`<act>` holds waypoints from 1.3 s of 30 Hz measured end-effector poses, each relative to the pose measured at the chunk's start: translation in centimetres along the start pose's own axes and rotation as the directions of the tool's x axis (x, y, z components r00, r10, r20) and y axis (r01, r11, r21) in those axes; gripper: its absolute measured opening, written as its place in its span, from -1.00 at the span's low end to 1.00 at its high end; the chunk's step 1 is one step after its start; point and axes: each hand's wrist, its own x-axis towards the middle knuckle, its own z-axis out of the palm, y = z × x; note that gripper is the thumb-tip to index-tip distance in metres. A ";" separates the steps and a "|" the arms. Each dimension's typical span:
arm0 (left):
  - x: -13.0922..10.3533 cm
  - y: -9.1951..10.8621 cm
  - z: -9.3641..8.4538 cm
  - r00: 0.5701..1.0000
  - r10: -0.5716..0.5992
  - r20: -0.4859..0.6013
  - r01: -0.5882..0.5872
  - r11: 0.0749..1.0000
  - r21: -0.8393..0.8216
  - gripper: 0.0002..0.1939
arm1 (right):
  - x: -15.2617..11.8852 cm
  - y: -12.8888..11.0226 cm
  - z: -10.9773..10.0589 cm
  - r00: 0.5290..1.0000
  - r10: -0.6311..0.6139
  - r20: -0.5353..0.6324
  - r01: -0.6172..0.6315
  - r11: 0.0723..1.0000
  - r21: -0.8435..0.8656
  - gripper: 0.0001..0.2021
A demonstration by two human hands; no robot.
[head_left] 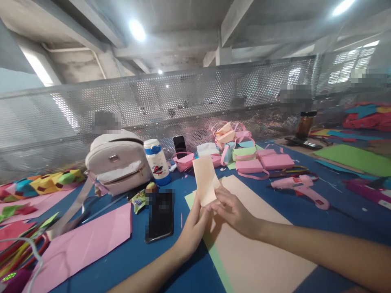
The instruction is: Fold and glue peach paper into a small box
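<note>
A small folded piece of cream paper (204, 175) is held up between both hands above the table. My left hand (194, 224) grips it from below and the left, the fingers partly hidden behind it. My right hand (235, 211) pinches its lower right edge, with the fingertips of both hands close together. Under the hands lie large sheets of peach paper (256, 248), with the edge of a green sheet (218, 260) showing beneath. Left of my left hand a black phone (160, 215) lies flat on the table.
A white backpack (119, 162) and a bottle (157, 162) stand at the back left. Small pink paper bags (249, 166) crowd the back middle. On the right lies a pink glue gun (301, 187) with a cord. Pink paper (91, 244) covers the left. Behind stands a perforated metal partition (195, 97).
</note>
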 end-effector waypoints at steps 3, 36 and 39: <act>0.0 0.1 0.0 1.000 -0.012 0.011 0.012 1.000 -0.009 -0.34 | 0.0 -0.1 0.0 0.999 0.031 0.025 -0.032 0.999 0.035 -0.66; 0.0 -0.3 -0.5 0.991 0.135 -0.002 -0.132 0.970 0.202 -0.48 | 0.0 0.4 0.3 0.994 0.109 -0.004 -0.109 0.994 -0.028 -0.54; -0.1 -0.3 -0.5 0.989 0.141 0.045 -0.147 0.965 0.216 -0.43 | 0.0 0.2 0.3 0.995 0.097 0.003 -0.097 0.995 -0.007 -0.54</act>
